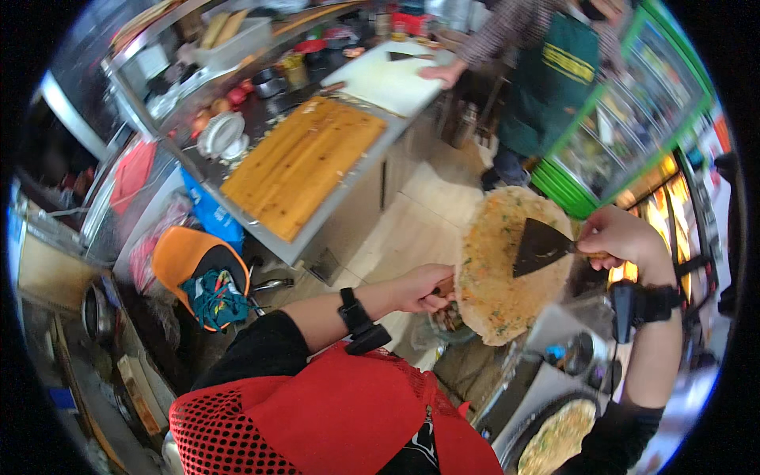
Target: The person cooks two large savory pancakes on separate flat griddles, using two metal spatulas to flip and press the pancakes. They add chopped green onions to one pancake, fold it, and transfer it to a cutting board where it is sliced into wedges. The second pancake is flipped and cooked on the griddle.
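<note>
A large round flatbread (493, 267) with flecks of green and orange filling is held up in front of me. My left hand (428, 289) grips a wooden handle at the flatbread's left edge; what the handle belongs to is hidden. In my right hand (611, 234) is the handle of a triangular metal scraper (539, 246), its dark blade lying over the flatbread's upper face. Another flatbread (558, 436) lies on a dark round griddle at the lower right.
A wooden board (306, 166) and a white cutting board (386, 77) lie on the counter. A person in a green apron (552, 83) stands beyond, one hand on the white board. A green-framed display fridge (629, 119) stands behind. An orange chair (178, 255) is at left.
</note>
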Available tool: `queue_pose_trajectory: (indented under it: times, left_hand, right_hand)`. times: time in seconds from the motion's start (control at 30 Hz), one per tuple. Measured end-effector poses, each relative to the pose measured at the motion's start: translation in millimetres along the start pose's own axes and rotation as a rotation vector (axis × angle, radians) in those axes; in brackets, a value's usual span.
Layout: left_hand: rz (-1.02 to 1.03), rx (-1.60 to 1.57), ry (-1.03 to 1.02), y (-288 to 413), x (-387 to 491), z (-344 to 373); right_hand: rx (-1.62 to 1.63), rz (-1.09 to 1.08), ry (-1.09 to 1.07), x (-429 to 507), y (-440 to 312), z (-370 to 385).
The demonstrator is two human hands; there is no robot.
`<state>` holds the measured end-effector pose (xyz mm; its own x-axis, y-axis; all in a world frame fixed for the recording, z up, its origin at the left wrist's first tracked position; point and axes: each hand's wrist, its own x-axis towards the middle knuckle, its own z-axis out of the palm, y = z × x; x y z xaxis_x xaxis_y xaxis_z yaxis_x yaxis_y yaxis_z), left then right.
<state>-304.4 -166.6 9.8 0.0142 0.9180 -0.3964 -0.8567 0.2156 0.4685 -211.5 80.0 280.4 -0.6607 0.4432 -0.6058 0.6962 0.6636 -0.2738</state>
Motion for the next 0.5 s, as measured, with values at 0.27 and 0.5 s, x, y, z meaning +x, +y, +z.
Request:
queue_pose_trajectory:
  times: [0.27, 0.5]
  left_hand:
    - [0.447, -0.208, 0.343, 104.9, -171.5, -190.5]
    - [0.811, -0.536, 0.532, 103.5, -216.9, -265.1]
  right_hand:
    - [-0.374, -0.530, -0.248, 191.6, -346.9, 39.9]
    - [-0.547, -0.870, 0.001, 242.2, -482.2, 152.0]
